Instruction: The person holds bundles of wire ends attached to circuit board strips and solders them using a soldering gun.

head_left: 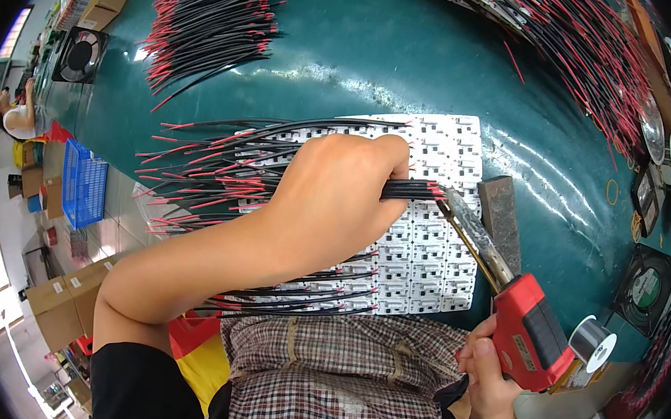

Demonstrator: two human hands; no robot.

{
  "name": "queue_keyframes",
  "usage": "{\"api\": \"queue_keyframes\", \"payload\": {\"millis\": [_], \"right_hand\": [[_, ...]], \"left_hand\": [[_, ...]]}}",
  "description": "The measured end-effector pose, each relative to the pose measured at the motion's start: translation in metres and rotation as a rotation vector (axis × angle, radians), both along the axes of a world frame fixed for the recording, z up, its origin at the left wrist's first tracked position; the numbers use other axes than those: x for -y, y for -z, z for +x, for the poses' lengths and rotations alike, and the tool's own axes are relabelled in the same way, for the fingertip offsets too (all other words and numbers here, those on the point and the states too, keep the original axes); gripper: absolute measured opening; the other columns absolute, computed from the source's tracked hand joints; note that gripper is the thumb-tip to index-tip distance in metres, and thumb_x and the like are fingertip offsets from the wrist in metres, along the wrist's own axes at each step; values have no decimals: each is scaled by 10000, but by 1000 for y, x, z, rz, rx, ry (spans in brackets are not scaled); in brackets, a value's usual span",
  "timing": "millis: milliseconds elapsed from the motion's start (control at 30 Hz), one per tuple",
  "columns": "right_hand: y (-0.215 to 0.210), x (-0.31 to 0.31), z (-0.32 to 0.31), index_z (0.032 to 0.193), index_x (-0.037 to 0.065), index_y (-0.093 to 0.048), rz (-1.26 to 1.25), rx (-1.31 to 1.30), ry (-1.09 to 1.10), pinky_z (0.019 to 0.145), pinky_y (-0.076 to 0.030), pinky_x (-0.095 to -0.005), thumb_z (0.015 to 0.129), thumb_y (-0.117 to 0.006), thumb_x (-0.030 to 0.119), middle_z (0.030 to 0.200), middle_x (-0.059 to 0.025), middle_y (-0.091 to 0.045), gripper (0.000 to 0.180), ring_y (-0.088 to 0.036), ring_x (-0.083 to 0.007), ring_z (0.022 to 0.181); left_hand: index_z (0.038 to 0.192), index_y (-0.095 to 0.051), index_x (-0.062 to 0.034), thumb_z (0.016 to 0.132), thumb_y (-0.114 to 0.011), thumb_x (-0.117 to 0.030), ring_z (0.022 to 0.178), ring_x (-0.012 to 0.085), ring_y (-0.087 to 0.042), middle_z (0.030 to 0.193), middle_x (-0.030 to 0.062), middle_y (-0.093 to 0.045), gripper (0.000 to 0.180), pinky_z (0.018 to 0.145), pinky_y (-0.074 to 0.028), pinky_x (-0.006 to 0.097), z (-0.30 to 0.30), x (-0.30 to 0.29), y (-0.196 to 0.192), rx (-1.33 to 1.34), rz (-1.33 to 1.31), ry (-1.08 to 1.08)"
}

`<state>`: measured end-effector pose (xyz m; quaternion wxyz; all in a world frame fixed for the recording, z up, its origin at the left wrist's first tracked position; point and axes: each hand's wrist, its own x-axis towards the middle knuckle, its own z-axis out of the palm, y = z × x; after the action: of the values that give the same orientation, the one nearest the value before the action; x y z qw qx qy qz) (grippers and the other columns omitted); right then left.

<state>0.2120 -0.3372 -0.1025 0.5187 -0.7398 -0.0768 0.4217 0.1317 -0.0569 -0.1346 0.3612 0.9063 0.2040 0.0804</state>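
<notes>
Gripping the red-and-black soldering gun [529, 333] at four o'clock, the right hand [492, 386] curls its fingers around the handle; a solder spool [598, 353] sits just beside the gun. Near the centre, the left hand [345, 198] pinches a bundle of black wires [408, 190], red ends toward three o'clock at the gun's tip; whether they touch, I cannot tell. Beneath lies a white circuit-board panel [426, 275]. A dark block [501, 217] rests just beside it at three o'clock. Farther off, a wire pile [217, 16] lies at eleven o'clock.
</notes>
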Motion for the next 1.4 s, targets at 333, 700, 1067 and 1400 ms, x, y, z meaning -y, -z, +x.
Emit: {"api": "queue_keyframes", "payload": {"millis": [333,700,1067,1400], "right_hand": [[1,-2,-2,1084,-30,-566,-22,-38,-29,496,-403,-208,953,-664,164,792,-82,-592,253,-545,-94,594],[-1,-5,-2,1065,-30,-581,-27,38,-14,466,-388,-206,941,-675,174,735,-91,-610,257,-505,-77,513],[2,3,-4,1041,-18,-557,-32,4,-17,475,-392,-204,946,-675,150,763,-100,-598,226,-501,-85,524],[6,4,-2,1010,-15,-557,-1,64,-83,472,-399,-209,945,-672,138,751,-103,-590,202,-467,-79,506]], "left_hand": [[816,-646,4,771,-742,-55,679,344,-685,725,167,-679,122,643,-524,424,2,-1,0,-24,-7,-9],[775,-636,-1,762,-711,-84,721,415,-674,720,213,-669,112,701,-532,508,3,0,0,-22,-4,-10],[813,-642,1,771,-708,-98,737,416,-676,733,210,-673,125,712,-535,511,5,-1,-1,-41,-21,-3],[885,-690,8,798,-753,-126,693,344,-680,755,176,-683,172,655,-518,414,7,-6,-5,-70,30,35]]}}
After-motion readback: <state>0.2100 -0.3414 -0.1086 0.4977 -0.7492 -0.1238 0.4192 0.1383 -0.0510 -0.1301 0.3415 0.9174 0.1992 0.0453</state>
